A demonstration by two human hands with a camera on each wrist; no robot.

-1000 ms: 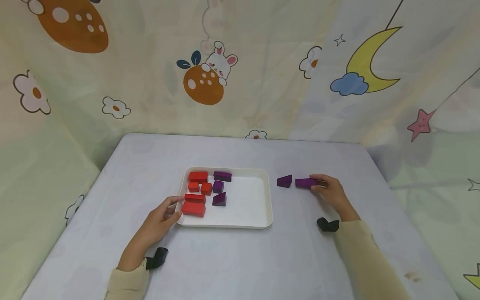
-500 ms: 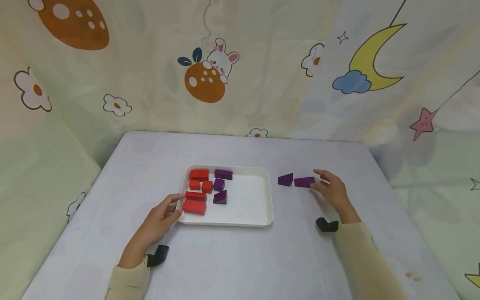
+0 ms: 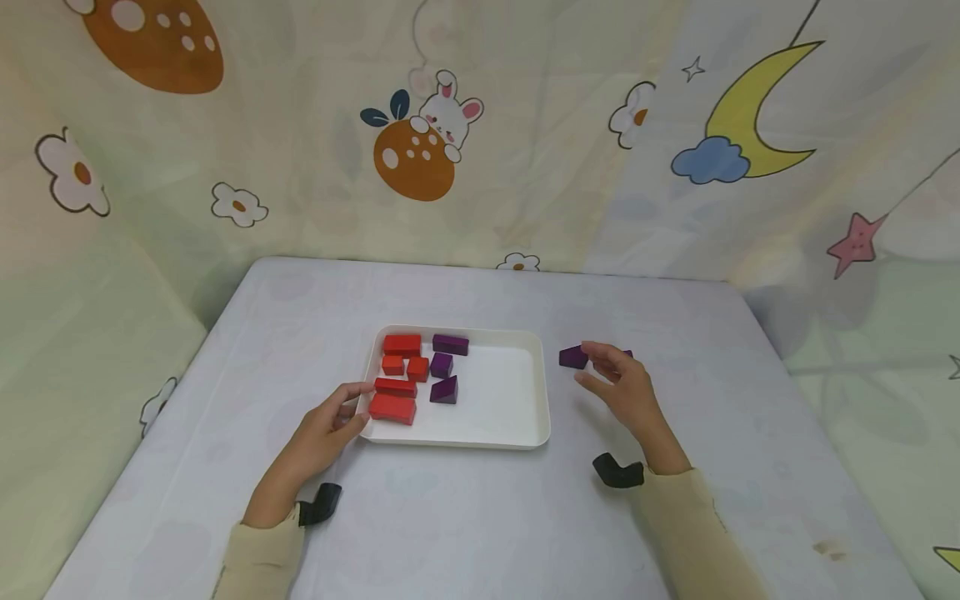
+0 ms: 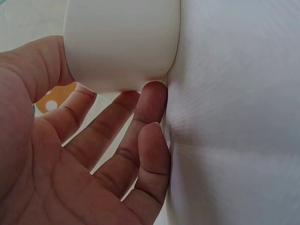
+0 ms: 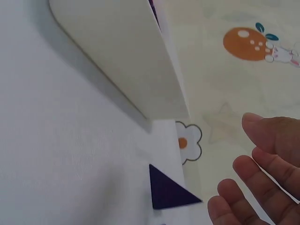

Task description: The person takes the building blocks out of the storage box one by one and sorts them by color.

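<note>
A: What is hidden here?

B: In the head view the right hand [image 3: 626,390] covers most of the long purple block [image 3: 627,354]; only a sliver shows past the fingers. The purple wedge [image 3: 573,357] just left of it is in full sight, on the surface between the tray's right rim and that hand.

A: Is the hand's grip on either piece?

B: No. The fingers are spread and relaxed, holding nothing. The right wrist view shows the purple wedge [image 5: 169,191] lying apart from the fingertips [image 5: 262,133], with the white tray [image 5: 122,56] wall beyond it; the long block is out of that frame.

A: And the left hand [image 3: 322,430]?

B: It rests at the front left corner of the white tray [image 3: 495,437], beside the red blocks [image 3: 392,407]. From the head camera the contact is hard to judge. The left wrist view settles it: the left hand [image 4: 70,164] has straight fingers [image 4: 147,101] touching the underside of the tray's rounded corner [image 4: 122,42], thumb up along its side, a loose grip at most. That view shows none of the blocks inside.

A: Anything else?

B: Three purple pieces [image 3: 442,365] lie in the tray next to the red ones, near its left end.
</note>
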